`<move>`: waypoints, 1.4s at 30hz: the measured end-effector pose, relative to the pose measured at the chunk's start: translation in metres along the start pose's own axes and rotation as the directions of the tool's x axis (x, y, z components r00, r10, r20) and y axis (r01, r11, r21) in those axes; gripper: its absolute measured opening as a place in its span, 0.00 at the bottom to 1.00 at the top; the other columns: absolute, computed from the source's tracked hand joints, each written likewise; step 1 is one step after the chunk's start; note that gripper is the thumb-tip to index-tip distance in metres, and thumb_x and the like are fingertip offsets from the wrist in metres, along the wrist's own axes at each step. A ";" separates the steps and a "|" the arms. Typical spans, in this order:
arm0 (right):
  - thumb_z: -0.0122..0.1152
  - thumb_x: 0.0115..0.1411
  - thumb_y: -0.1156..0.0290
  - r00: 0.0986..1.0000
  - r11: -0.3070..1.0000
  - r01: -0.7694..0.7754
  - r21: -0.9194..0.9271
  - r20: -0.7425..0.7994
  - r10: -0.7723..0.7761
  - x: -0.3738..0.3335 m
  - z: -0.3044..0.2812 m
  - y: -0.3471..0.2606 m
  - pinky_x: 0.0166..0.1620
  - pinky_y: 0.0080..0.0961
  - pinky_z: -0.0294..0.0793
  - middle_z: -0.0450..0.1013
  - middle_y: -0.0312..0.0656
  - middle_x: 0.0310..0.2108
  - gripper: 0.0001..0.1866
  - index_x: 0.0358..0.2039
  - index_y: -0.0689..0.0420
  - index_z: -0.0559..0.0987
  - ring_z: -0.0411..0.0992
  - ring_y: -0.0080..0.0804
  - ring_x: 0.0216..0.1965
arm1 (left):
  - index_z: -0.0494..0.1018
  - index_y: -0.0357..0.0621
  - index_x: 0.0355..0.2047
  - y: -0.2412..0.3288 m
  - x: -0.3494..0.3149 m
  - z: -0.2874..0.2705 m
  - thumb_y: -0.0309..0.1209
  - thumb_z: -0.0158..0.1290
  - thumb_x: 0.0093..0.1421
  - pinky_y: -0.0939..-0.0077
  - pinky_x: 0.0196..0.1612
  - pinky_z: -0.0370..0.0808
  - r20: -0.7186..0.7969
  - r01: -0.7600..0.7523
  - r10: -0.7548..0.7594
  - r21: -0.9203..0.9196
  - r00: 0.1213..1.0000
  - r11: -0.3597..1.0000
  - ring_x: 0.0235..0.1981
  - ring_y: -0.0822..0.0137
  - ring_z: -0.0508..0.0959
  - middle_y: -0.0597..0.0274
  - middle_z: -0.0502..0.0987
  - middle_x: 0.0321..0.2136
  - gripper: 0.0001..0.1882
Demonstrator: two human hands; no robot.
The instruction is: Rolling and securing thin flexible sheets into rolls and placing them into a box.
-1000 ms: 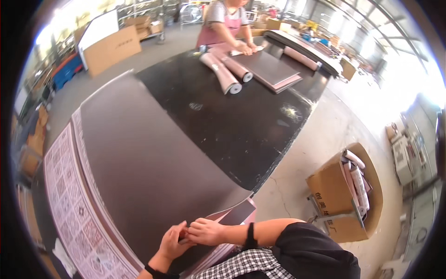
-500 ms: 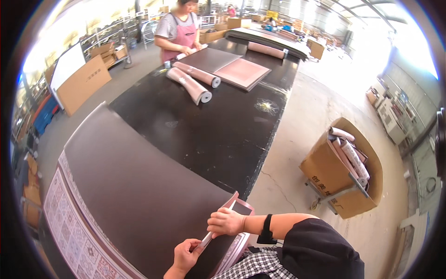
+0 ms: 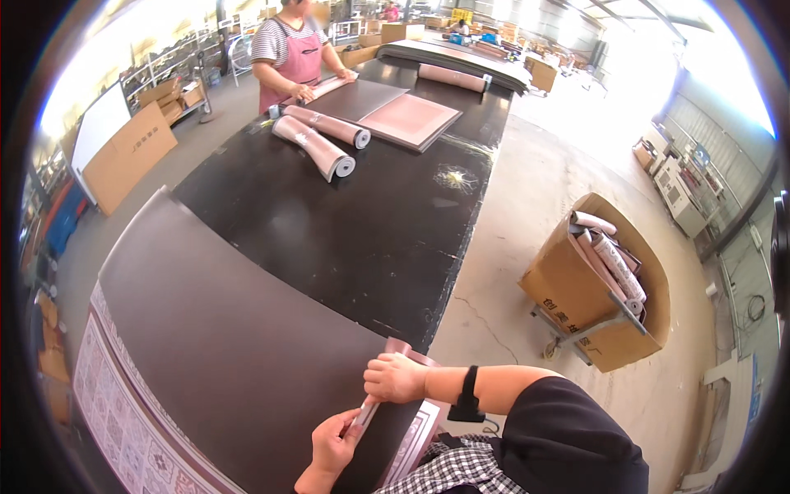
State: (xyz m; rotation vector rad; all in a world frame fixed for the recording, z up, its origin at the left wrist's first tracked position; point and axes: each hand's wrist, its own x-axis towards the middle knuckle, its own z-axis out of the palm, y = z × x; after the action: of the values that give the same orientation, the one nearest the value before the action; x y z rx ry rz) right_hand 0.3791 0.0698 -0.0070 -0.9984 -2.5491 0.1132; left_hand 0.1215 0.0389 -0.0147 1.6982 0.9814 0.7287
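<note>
At 8 o'clock I log patterned matting (image 3: 123,420); a broad dark sheet (image 3: 239,329) adjoins it and extends toward 6 o'clock. At 11 o'clock a co-worker (image 3: 298,62) stands beside the black desk (image 3: 346,239), which carries two pink rolls (image 3: 309,146) just nearer to me. Between 6 and 7 o'clock, the left hand (image 3: 334,443) is closed in a pinch on the sheet's pale edge strip (image 3: 367,413). At 6 o'clock, the right hand (image 3: 397,377) is curled closed over that strip; I cannot tell whether it is rolled or folded. Between 3 and 4 o'clock, a carton (image 3: 557,280) holds further rolls (image 3: 619,267).
</note>
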 end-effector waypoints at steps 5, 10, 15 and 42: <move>0.53 0.66 0.49 0.971 0.989 -0.143 0.031 0.198 0.134 0.000 0.009 -0.024 0.40 0.33 0.71 0.71 0.33 0.28 0.19 0.26 0.49 0.76 0.72 0.33 0.36 | 0.78 0.39 0.45 0.008 -0.009 -0.008 0.24 0.61 0.55 0.68 0.33 0.77 0.074 -0.207 0.194 0.277 0.978 0.939 0.26 0.57 0.79 0.58 0.79 0.25 0.15; 0.53 0.66 0.49 0.990 0.998 -0.064 0.014 0.124 0.062 -0.001 0.000 -0.018 0.40 0.31 0.70 0.71 0.34 0.29 0.19 0.28 0.49 0.76 0.71 0.33 0.36 | 0.77 0.40 0.40 0.018 0.008 0.010 0.24 0.60 0.55 0.64 0.33 0.76 0.008 -0.352 0.377 0.379 0.926 0.856 0.28 0.54 0.78 0.54 0.80 0.29 0.12; 0.53 0.65 0.48 0.903 0.990 -0.136 -0.020 0.408 0.133 0.009 -0.010 -0.012 0.44 0.29 0.71 0.71 0.34 0.31 0.19 0.27 0.50 0.76 0.72 0.32 0.41 | 0.78 0.41 0.43 0.011 0.010 0.012 0.25 0.60 0.57 0.63 0.33 0.76 0.003 -0.267 0.277 0.269 0.961 0.925 0.28 0.53 0.78 0.56 0.79 0.28 0.13; 0.60 0.61 0.55 0.972 0.966 -0.237 0.100 0.014 0.237 0.023 0.021 -0.023 0.54 0.39 0.63 0.68 0.39 0.43 0.13 0.36 0.50 0.76 0.67 0.40 0.51 | 0.72 0.45 0.31 0.012 -0.042 0.010 0.33 0.57 0.57 0.53 0.39 0.70 -0.219 0.067 0.188 0.804 0.957 0.591 0.34 0.50 0.73 0.55 0.72 0.30 0.07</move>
State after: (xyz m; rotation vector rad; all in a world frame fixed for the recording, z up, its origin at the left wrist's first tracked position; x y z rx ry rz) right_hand 0.3410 0.0698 -0.0136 -1.2589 -2.3898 0.3070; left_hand 0.1125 -0.0046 -0.0077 2.4740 1.6389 0.6045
